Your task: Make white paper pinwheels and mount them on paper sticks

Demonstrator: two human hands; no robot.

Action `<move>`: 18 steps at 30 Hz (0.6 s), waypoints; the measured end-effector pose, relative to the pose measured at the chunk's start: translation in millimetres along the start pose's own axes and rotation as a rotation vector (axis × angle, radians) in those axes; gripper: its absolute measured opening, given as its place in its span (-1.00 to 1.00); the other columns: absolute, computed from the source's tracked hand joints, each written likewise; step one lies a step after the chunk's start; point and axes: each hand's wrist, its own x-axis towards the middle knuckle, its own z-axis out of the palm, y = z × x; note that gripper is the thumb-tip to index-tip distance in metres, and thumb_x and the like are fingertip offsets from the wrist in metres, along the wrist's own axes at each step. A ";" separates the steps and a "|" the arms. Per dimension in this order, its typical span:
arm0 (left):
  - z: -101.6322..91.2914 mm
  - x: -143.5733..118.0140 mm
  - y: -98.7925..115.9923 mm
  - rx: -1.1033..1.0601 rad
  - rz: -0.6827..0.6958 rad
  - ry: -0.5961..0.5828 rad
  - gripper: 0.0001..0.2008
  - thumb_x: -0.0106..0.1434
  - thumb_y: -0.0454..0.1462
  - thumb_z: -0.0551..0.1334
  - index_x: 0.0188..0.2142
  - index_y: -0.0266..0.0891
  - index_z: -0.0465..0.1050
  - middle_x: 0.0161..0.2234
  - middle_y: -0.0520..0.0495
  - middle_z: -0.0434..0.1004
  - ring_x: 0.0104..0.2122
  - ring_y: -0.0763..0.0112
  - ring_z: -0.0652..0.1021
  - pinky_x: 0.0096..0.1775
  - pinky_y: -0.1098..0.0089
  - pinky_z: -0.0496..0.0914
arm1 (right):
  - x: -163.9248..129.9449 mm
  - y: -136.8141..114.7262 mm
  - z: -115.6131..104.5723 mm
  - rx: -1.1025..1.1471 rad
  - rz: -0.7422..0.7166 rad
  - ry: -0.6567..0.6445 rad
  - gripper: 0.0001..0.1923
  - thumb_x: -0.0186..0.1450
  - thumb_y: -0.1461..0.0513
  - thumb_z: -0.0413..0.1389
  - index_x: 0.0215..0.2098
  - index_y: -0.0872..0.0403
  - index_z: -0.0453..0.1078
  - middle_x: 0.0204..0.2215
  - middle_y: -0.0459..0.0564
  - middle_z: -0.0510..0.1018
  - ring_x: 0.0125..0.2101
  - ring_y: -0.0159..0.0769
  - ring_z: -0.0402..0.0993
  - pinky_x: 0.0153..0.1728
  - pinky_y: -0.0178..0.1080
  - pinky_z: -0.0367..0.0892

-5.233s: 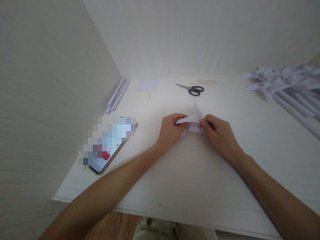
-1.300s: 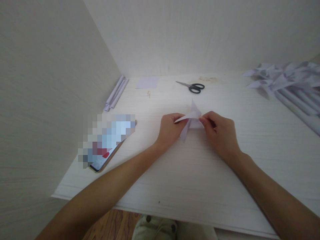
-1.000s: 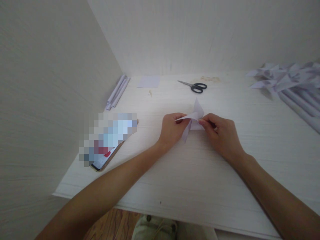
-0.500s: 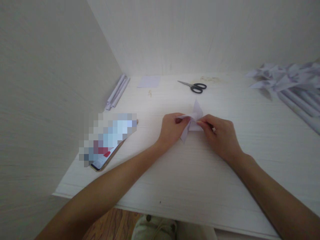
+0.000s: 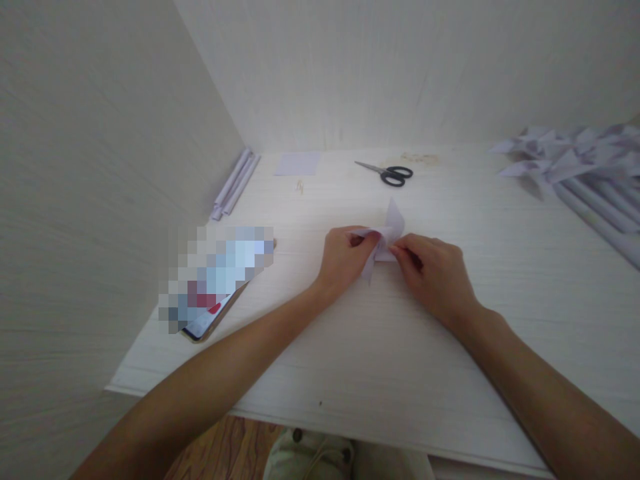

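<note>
A pale lilac paper pinwheel (image 5: 395,220) is held between both hands, a little above or on the white table; I cannot tell which. My left hand (image 5: 346,261) is closed on its left side, thumb and fingers gripping the folded paper. One pointed blade sticks up at the back and another hangs down beside the left fingers. My right hand (image 5: 433,273) is closed in a pinch, its fingertips against the pinwheel near the middle. Anything small between those fingertips is hidden.
Black-handled scissors (image 5: 395,175) lie behind the hands. A flat paper square (image 5: 298,163) and rolled paper sticks (image 5: 235,185) are at the back left, a phone (image 5: 220,287) at the left. Several pinwheels on sticks (image 5: 575,160) pile up at the right. Small thin pieces (image 5: 300,187) lie near the square.
My right hand has shifted slightly left and down, its fingertips closer to the pinwheel's middle. The lower blade has turned a little. My left hand stays in place.
</note>
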 end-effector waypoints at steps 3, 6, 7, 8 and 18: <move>-0.3 -0.2 1.6 -0.026 0.019 -0.020 -0.78 0.04 -0.23 0.09 -0.60 -0.29 0.40 -0.64 0.07 0.33 -0.60 0.56 0.32 -0.55 0.52 0.19 | -0.6 1.3 0.3 -0.024 -0.025 0.015 -0.79 0.21 0.23 -0.08 -0.50 0.10 0.33 -0.59 -0.03 0.46 -0.58 -0.33 0.32 -0.51 -0.31 0.11; -0.7 -1.1 4.5 -0.056 0.015 -0.032 -0.79 0.04 -0.23 0.08 -0.59 -0.29 0.40 -0.64 0.08 0.31 -0.61 0.57 0.31 -0.54 0.52 0.17 | -1.3 2.0 0.0 -0.061 -0.045 0.029 -0.81 0.20 0.24 -0.07 -0.48 0.09 0.34 -0.57 -0.04 0.48 -0.56 -0.32 0.33 -0.49 -0.30 0.11; -0.7 -1.4 5.4 -0.067 0.010 -0.032 -0.79 0.04 -0.23 0.08 -0.59 -0.29 0.39 -0.65 0.09 0.29 -0.62 0.58 0.30 -0.55 0.52 0.16 | -1.3 1.7 -0.3 -0.079 -0.039 0.025 -0.81 0.21 0.24 -0.07 -0.49 0.09 0.34 -0.58 -0.05 0.48 -0.57 -0.32 0.33 -0.50 -0.30 0.10; -0.6 -1.6 6.1 -0.074 0.003 -0.029 -0.79 0.04 -0.23 0.08 -0.61 -0.29 0.38 -0.67 0.10 0.27 -0.63 0.59 0.28 -0.56 0.52 0.14 | -1.3 1.3 -0.6 -0.101 -0.025 0.015 -0.79 0.21 0.23 -0.07 -0.50 0.09 0.34 -0.59 -0.05 0.48 -0.59 -0.33 0.32 -0.52 -0.30 0.09; 0.2 -3.3 8.8 0.011 -0.067 0.006 -0.69 0.03 -0.21 0.07 -0.76 -0.28 0.14 -0.76 0.13 0.01 -0.71 0.64 0.10 -0.66 0.49 -0.07 | 0.5 -1.1 -1.7 -0.065 0.089 -0.050 -0.74 0.22 0.17 -0.07 -0.51 0.09 0.36 -0.60 -0.04 0.49 -0.60 -0.31 0.35 -0.56 -0.30 0.07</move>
